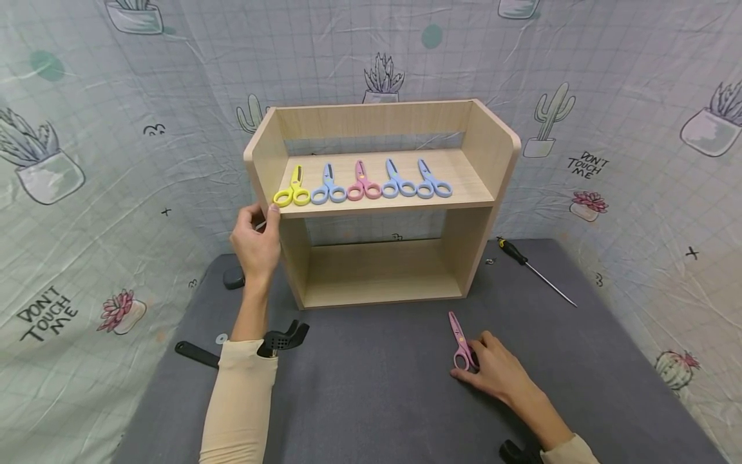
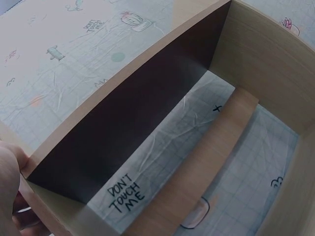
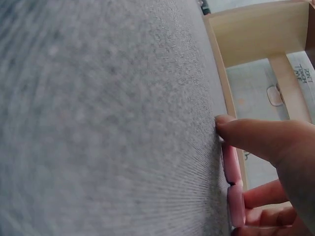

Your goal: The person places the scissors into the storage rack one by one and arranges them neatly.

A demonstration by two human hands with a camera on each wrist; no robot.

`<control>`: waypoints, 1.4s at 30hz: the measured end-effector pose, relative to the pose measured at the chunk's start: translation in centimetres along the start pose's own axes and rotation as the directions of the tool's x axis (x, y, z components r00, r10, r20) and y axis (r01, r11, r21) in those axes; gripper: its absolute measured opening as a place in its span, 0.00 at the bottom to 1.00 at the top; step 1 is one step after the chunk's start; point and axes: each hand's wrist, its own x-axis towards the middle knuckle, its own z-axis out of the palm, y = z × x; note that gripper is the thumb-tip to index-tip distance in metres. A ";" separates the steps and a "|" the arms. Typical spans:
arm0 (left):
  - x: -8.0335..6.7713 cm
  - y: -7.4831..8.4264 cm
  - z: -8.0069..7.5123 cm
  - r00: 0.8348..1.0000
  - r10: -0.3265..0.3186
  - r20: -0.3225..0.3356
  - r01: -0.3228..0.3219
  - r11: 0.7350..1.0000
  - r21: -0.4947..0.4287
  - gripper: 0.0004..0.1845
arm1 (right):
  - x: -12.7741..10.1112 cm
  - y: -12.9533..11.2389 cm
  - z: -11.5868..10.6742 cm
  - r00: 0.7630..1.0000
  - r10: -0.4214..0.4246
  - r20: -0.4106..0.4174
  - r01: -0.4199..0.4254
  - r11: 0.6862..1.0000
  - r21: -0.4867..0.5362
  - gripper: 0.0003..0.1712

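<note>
While five scissors line the shelf, one pink pair lies on the mat.
The right hand pinches its handles; the left hand grips the shelf's side.

Small pink scissors flat on the grey mat, blades closed, tip toward the wooden shelf.
</note>
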 end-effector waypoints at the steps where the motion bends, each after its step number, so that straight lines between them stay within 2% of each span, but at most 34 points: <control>1: 0.0 0.0 0.0 1.000 -0.001 0.000 0.001 1.000 0.000 0.21 | 0.0 0.0 0.0 1.000 0.002 0.002 -0.002 1.000 0.012 0.36; 10: 0.0 0.1 0.0 1.000 -0.009 0.005 0.009 1.000 0.005 0.20 | 0.2 0.1 0.0 1.000 0.004 -0.002 -0.004 0.999 0.036 0.28; 26: -0.1 0.2 0.0 1.000 -0.009 0.002 0.009 1.000 0.005 0.19 | 0.0 -0.1 0.0 0.988 -0.046 -0.145 0.053 0.998 0.042 0.25; 29: -0.1 0.2 0.0 1.000 -0.008 0.005 0.008 1.000 0.003 0.20 | 0.0 -0.2 -0.1 0.977 -0.085 -0.193 0.095 0.995 0.041 0.25; 34: -0.1 0.2 0.0 1.000 -0.005 0.002 0.005 1.000 0.002 0.20 | 0.2 -0.4 -0.6 0.947 -0.152 -0.285 0.168 0.985 0.034 0.26; 42: -0.1 0.2 0.0 1.000 0.002 -0.003 -0.002 1.000 -0.003 0.19 | 0.4 -1.4 -2.3 0.915 -0.204 -0.349 0.225 0.974 0.019 0.29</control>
